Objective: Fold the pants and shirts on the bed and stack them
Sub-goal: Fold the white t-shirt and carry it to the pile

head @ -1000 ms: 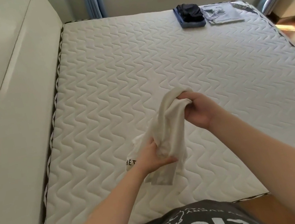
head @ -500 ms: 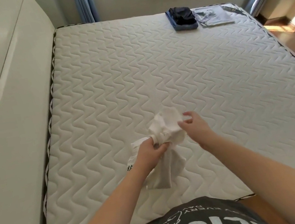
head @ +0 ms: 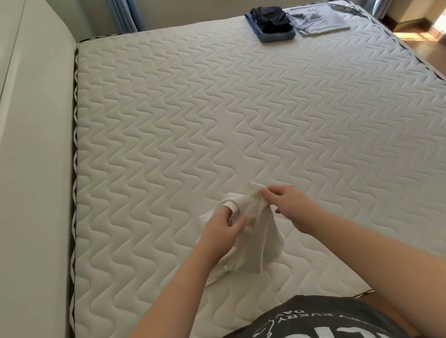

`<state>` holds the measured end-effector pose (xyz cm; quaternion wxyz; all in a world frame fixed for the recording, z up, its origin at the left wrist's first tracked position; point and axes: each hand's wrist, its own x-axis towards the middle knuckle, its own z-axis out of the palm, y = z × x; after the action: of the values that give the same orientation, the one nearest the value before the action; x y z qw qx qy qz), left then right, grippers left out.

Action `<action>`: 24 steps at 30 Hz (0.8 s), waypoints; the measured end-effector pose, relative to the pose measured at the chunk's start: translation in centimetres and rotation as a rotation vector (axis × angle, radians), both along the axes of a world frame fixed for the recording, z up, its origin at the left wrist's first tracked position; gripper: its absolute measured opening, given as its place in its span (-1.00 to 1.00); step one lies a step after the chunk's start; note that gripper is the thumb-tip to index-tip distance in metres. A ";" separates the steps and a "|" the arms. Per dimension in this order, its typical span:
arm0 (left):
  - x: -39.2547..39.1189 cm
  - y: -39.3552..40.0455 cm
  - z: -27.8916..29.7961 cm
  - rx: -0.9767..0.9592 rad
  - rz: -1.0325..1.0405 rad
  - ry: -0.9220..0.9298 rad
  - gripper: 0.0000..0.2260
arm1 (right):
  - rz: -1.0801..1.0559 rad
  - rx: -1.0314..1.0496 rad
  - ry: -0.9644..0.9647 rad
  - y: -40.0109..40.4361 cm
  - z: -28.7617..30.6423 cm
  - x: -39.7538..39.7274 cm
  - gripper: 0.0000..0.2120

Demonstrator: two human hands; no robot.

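Bunched and unfolded — a white garment [head: 253, 240], held just above the near part of the bed [head: 238, 125], directly ahead of the body. Gripped at its upper end by both hands: left hand [head: 225, 232] with fingers curled into the cloth, one fingertip poking through what looks like a cuff or hem opening; right hand [head: 287, 205] pinching the neighbouring edge between thumb and fingertips. Hands nearly touching, side by side, neither one clearly nearer. Long axis running from the hands down and toward the body, loose end hanging to the mattress surface. Whether shirt or pants — cannot tell from this crumple. Next move, as a guess: drawing the hands apart sideways to spread the cloth flat across the bed, turning that axis. Well apart at the far right corner, a dark folded stack [head: 271, 25] with a grey folded piece [head: 318, 21] just beside it — likely destination, a long reach forward and right, favouring the right hand.
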<state>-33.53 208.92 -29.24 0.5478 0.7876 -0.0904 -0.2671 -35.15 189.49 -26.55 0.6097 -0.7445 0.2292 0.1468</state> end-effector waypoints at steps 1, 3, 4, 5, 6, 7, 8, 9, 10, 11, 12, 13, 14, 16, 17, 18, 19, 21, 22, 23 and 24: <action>0.2 0.3 0.0 0.010 0.042 0.009 -0.83 | -0.011 0.034 -0.003 -0.4 -0.2 0.0 -0.83; 0.6 0.7 0.0 0.069 0.103 -0.009 -0.88 | -0.031 0.119 0.023 -1.0 -0.5 -0.1 -0.85; 0.8 0.8 0.0 0.109 0.115 -0.040 -0.91 | -0.064 0.166 0.049 -1.3 -0.6 -0.2 -0.83; 1.1 1.0 0.0 0.152 0.120 -0.076 -0.88 | -0.125 0.219 0.079 -1.4 -0.7 -0.2 -0.80; 1.3 1.2 0.1 0.191 0.122 -0.106 -0.82 | -0.203 0.267 0.105 -1.5 -0.7 -0.2 -0.76; 1.5 1.3 0.2 0.222 0.122 -0.129 -0.77 | -0.276 0.300 0.123 -1.6 -0.7 -0.2 -0.73; 1.8 1.5 0.3 0.241 0.115 -0.148 -0.73 | -0.327 0.326 0.137 -1.7 -0.7 -0.2 -0.72; 1.9 1.5 0.4 0.259 0.103 -0.153 -0.72 | -0.342 0.356 0.148 -1.9 -0.6 -0.2 -0.73; 2.1 1.6 0.5 0.281 0.082 -0.153 -0.71 | -0.327 0.386 0.157 -2.0 -0.6 -0.3 -0.77; 2.2 1.6 0.5 0.304 0.052 -0.148 -0.73 | -0.291 0.393 0.168 -2.0 -0.6 -0.3 -0.80; 2.2 1.5 0.6 0.314 0.019 -0.137 -0.76 | -0.248 0.354 0.178 -2.1 -0.8 -0.3 -0.82; 2.2 1.4 0.6 0.310 -0.010 -0.118 -0.80 | -0.196 0.252 0.181 -2.3 -1.0 -0.3 -0.81; 2.2 1.3 0.7 0.306 -0.035 -0.105 -0.84 | -0.140 0.105 0.173 -2.6 -1.2 -0.4 -0.78; 2.5 1.2 0.9 0.342 -0.074 -0.127 -0.78 | -0.042 -0.200 0.128 -3.2 -1.1 -0.5 -0.76; 2.9 1.2 0.9 0.383 -0.092 -0.166 -0.74 | 0.009 -0.301 0.092 -3.6 -0.9 -0.6 -0.75; 3.3 1.3 0.9 0.431 -0.113 -0.212 -0.72 | 0.072 -0.378 0.057 -4.2 -0.7 -0.7 -0.75; 3.8 1.5 0.9 0.483 -0.137 -0.250 -0.71 | 0.145 -0.453 0.037 -4.9 -0.6 -0.7 -0.77; 4.8 2.1 0.6 0.609 -0.203 -0.305 -0.70 | 0.281 -0.587 0.038 -6.2 -0.4 -0.8 -0.81; 5.2 2.3 0.6 0.697 -0.249 -0.344 -0.68 | 0.331 -0.640 0.054 -6.9 -0.2 -0.8 -0.78; 5.4 2.6 0.5 0.790 -0.297 -0.385 -0.64 | 0.367 -0.698 0.079 -7.7 -0.1 -0.9 -0.76; 5.6 2.9 0.4 0.871 -0.339 -0.428 -0.61 | 0.397 -0.776 0.111 -8.5 0.0 -1.0 -0.74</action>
<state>-27.98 211.81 -28.81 0.0869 0.9541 -0.2071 -0.1979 -36.10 180.99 -26.52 0.2316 -0.9389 0.1521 0.2041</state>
